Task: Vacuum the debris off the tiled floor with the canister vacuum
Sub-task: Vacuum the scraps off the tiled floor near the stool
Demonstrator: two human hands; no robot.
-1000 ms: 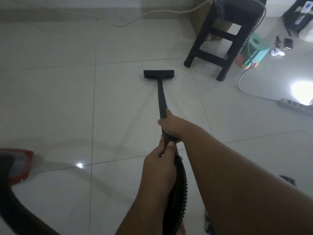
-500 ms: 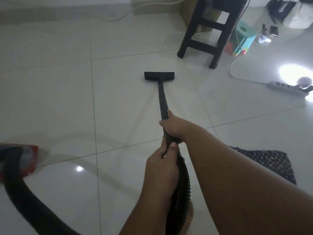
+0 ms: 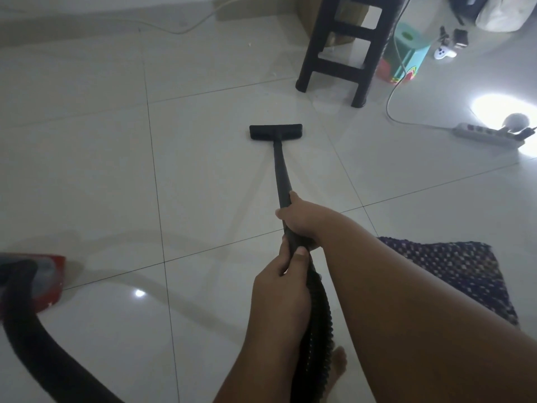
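Presently we note the red canister (image 3: 43,280) at the left edge of the tiled floor (image 3: 203,184), with its black hose (image 3: 35,338) curving beside it. The floor head (image 3: 275,132) lies flat on a tile. Our left hand (image 3: 279,289) grips the lower end of the wand (image 3: 282,173), and our right hand (image 3: 302,219) grips it just ahead. A black stool (image 3: 345,53) stands beyond, and a power strip (image 3: 488,135) lies far right.

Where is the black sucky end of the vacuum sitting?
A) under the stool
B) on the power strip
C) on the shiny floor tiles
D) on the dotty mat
C: the nozzle on the wand lies flat on the tiled floor, short of the stool and clear of the dotted mat.
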